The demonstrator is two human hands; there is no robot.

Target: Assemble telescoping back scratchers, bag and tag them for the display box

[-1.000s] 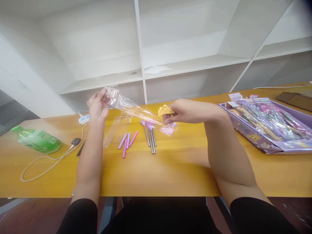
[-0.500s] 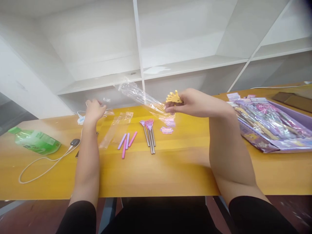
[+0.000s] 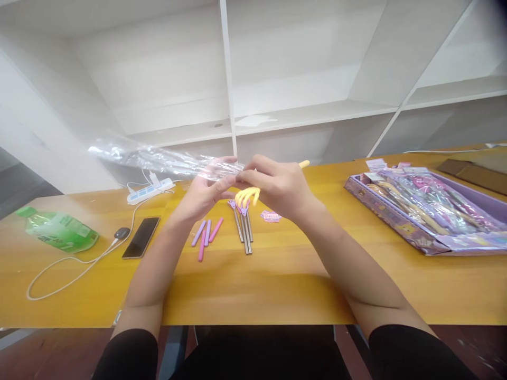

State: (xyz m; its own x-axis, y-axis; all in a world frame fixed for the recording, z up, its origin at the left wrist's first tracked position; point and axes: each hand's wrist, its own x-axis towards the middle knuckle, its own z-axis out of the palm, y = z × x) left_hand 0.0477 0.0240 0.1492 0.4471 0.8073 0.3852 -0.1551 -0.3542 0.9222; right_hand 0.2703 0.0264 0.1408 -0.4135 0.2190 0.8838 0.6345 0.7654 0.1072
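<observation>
My left hand [image 3: 208, 190] is closed on the end of a long clear plastic bag [image 3: 150, 158], which stretches away to the left. In my right hand [image 3: 277, 184] is a yellow back scratcher [image 3: 247, 197]; its hand-shaped head hangs below my fingers and its handle end sticks out at the right. My right fingertips meet the bag beside my left thumb. Below lie several back scratchers [image 3: 246, 232] with metal rods and pink or purple heads, partly hidden. Several pink and purple handle tubes [image 3: 206, 237] lie to their left, and a small pink label card [image 3: 271, 216] to their right.
A purple box [image 3: 400, 224] of bagged back scratchers stands at right. On the left are a green bottle [image 3: 59, 229], a phone [image 3: 141, 237], a white cable [image 3: 79, 263] and a power strip [image 3: 150, 191]. White shelving [image 3: 317, 111] rises behind the table.
My left hand has come right from the table's back left to meet my right hand and grip the bag. The bag now points left, and the yellow head hangs lower.
</observation>
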